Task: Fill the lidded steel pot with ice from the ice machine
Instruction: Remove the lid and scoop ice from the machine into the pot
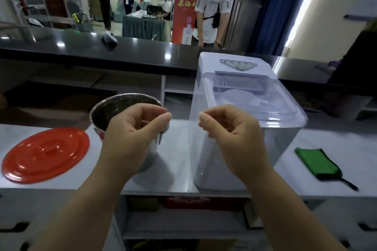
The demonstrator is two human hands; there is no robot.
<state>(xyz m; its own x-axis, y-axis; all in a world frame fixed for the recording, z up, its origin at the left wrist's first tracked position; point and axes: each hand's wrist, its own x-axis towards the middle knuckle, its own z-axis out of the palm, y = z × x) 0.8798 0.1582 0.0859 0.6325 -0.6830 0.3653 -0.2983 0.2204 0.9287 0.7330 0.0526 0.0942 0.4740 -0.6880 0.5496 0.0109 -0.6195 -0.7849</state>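
The open steel pot (120,105) stands on the white counter, and its red lid (47,155) lies flat to its left. To the right of the pot sits the white ice machine (234,63), its clear lid (281,104) down. My left hand (132,134) hovers in front of the pot's right side with fingers curled and thumb against the forefinger, holding nothing I can see. Level with it, my right hand (230,134) is curled the same way in front of the ice machine's front left corner, also without anything in it. The inside of the pot looks dark.
A green cloth (316,164) with a dark strap lies on the counter right of the machine. A black raised bar top (142,51) runs behind the counter. Several people stand in the room beyond. Open shelves sit below the counter.
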